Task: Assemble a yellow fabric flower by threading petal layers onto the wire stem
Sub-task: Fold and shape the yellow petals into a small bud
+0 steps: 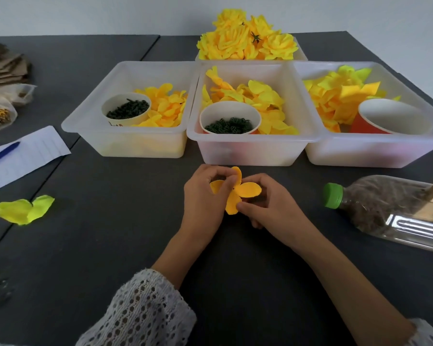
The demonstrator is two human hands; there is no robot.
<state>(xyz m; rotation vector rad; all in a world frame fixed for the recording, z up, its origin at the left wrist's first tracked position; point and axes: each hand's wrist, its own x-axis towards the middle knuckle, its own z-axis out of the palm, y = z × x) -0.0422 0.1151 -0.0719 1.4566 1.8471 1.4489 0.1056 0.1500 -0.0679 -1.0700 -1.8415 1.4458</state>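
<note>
Both hands at bench centre. Left hand (206,193) and right hand (268,203) each pinch the four-lobed petal layer (238,192); grip closed on fabric. Stem mostly hidden. Advice: keep centre hole taut, push straight. Middle bin (253,151) close at 12 o'clock, bottle (390,211) at 3; open room toward 6.

petal layer (235,191): orange-yellow
loose petal (25,209): lime-yellow
table (110,221): dark grey
bins (125,126): translucent white
bottle cap (333,195): green
sleeve (140,313): white, openwork lace
pen (1,154): blue
paper cup (390,118): red outside, white inside
</note>
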